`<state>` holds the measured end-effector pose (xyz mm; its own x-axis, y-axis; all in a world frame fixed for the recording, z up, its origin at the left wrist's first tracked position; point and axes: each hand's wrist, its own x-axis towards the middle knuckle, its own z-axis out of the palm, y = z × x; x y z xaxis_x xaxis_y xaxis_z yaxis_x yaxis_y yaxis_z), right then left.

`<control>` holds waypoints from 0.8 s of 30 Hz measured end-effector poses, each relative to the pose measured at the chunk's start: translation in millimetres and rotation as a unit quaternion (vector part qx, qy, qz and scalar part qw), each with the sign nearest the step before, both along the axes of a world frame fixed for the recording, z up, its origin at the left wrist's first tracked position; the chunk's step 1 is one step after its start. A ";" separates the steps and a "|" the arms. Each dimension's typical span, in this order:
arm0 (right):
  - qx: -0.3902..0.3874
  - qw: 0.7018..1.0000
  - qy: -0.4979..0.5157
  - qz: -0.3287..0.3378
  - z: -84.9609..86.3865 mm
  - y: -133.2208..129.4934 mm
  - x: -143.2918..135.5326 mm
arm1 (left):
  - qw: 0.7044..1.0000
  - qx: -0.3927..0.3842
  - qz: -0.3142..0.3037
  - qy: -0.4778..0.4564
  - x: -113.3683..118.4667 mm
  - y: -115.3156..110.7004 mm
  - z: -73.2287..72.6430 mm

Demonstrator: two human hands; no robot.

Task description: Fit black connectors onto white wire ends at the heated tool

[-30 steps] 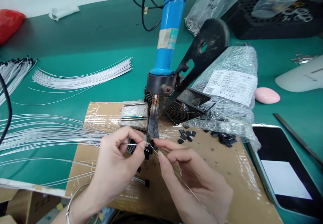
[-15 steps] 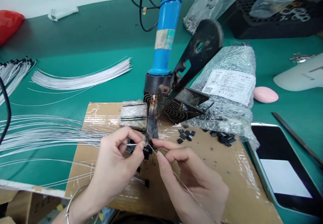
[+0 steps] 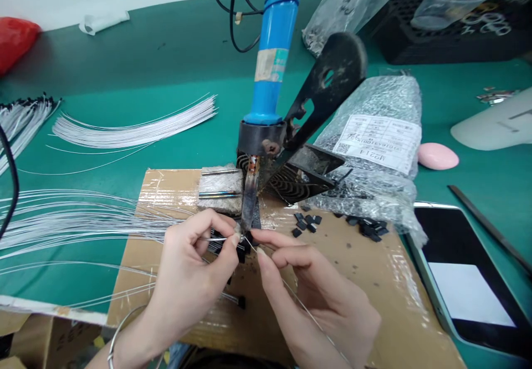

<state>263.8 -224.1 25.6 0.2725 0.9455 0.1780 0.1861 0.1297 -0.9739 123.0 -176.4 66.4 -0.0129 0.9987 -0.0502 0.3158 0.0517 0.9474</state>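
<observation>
A blue-handled soldering iron [image 3: 271,81] hangs tip-down in a black metal stand [image 3: 320,86]. Just beneath its tip, my left hand [image 3: 199,275] pinches a thin white wire [image 3: 220,239] between thumb and forefinger. My right hand [image 3: 316,297] is closed on a strand of solder wire [image 3: 307,311], whose front end reaches the iron's tip and whose tail runs back under the palm. Where wire, solder and tip meet is too small to make out fully. Small black connectors [image 3: 241,254] lie under and between my hands.
Many white wires [image 3: 103,222] spread leftward from the cardboard sheet [image 3: 353,302]; another bundle [image 3: 137,125] lies behind. A small fan [image 3: 291,183], a bubble-wrap bag [image 3: 374,114], loose black connectors [image 3: 305,224] and a phone [image 3: 469,269] sit around. A wire-bearing pad [image 3: 220,189] is beside the iron.
My right hand has shifted very slightly, its thumb tip a little nearer the iron with the solder wire. My left hand holds nearly the same place.
</observation>
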 end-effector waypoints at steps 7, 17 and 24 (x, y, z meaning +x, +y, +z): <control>0.004 1.000 -0.002 -0.001 -1.2 0.0 -0.8 | 1.000 0.004 0.009 0.010 -0.5 -0.3 -3.2; 0.018 1.000 -0.001 -0.010 -2.9 0.4 -0.9 | 1.000 0.014 -0.006 0.018 -1.9 -3.1 -2.1; 0.023 1.000 -0.005 -0.012 -3.9 0.7 -1.1 | 1.000 0.015 -0.008 0.020 -0.1 -1.7 -1.6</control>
